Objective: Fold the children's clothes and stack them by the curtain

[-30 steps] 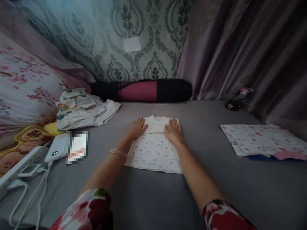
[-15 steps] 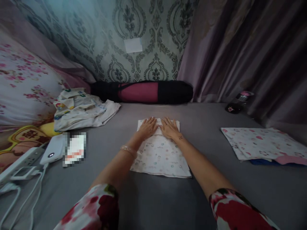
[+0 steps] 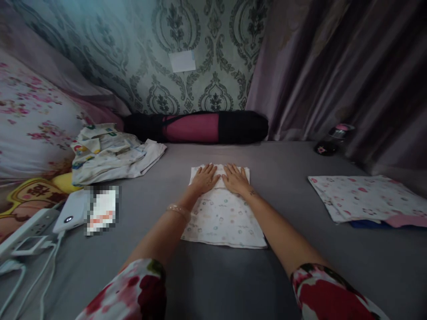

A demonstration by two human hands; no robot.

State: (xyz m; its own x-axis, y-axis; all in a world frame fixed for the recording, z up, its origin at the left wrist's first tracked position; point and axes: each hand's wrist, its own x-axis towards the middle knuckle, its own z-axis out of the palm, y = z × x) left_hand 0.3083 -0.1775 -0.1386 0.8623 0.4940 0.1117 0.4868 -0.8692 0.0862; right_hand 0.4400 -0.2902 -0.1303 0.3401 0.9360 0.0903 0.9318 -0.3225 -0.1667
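A white cloth point(image 3: 227, 218) with a small coloured print lies flat in front of me, its far end folded over toward me. My left hand point(image 3: 205, 178) rests palm down on the left side of that folded strip, fingers stretched out and pointing away. On the right side, my right hand point(image 3: 235, 179) lies flat in the same way, its fingers slightly spread. The two thumbs nearly meet over the middle of the fold. What lies beneath the palms is hidden.
Crumpled printed clothes point(image 3: 106, 155) lie at the left, near a power strip point(image 3: 33, 229) and a white power bank point(image 3: 71, 211) with cables. Folded printed cloths point(image 3: 363, 198) lie at the right, below a dark bottle point(image 3: 330, 142). A black and pink roll bag point(image 3: 193, 128) runs along the wall.
Both hands stay flat on the folded strip, with hardly any movement. The view has shifted very slightly; the cloth looks the same.
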